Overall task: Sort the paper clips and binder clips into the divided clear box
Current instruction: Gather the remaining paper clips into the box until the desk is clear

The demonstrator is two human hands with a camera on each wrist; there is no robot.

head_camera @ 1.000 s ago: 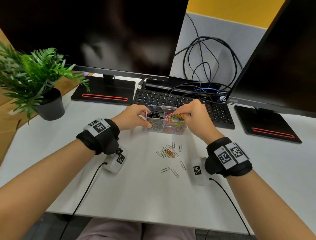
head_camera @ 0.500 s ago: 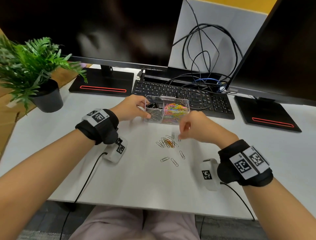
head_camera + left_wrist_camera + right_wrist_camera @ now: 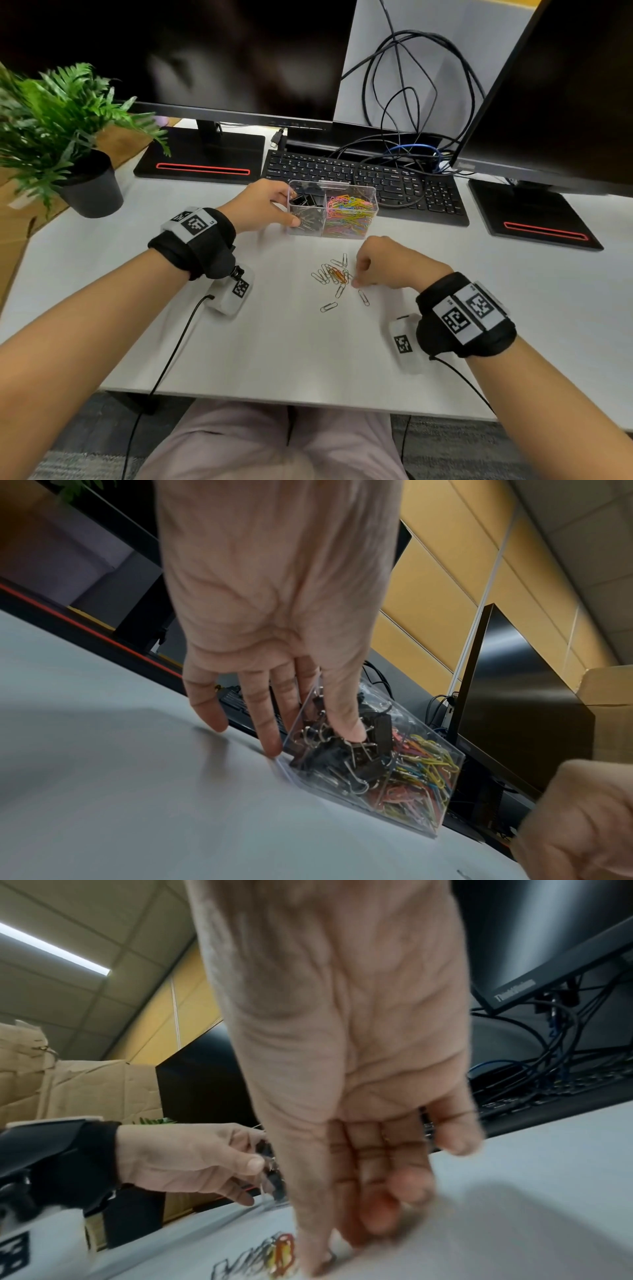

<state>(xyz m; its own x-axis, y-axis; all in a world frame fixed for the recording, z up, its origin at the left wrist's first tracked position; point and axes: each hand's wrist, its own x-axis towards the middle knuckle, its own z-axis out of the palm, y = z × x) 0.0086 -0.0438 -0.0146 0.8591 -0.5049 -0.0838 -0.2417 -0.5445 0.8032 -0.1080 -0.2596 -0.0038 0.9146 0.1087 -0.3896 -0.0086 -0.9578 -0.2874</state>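
Note:
The divided clear box (image 3: 376,205) (image 3: 441,818) stands on the white table in front of the keyboard. Black binder clips (image 3: 306,205) (image 3: 342,761) fill its left compartment and coloured paper clips (image 3: 349,212) (image 3: 421,772) its right one. My left hand (image 3: 281,209) (image 3: 308,737) grips the box's left end, thumb on the front wall and fingers beside the left wall. A loose pile of paper clips (image 3: 334,274) (image 3: 274,1259) lies nearer me. My right hand (image 3: 358,279) (image 3: 325,1259) is down at the pile's right edge, thumb and fingertips pinching a silver clip against the table.
Two stray clips (image 3: 329,306) (image 3: 364,297) lie just below the pile. A black keyboard (image 3: 363,178) with tangled cables (image 3: 411,102) is behind the box, between two monitor stands (image 3: 202,161) (image 3: 534,219). A potted plant (image 3: 85,185) stands far left.
My right hand left the top of the box's paper clip compartment and came down and toward me to the loose pile. My left hand stayed on the box.

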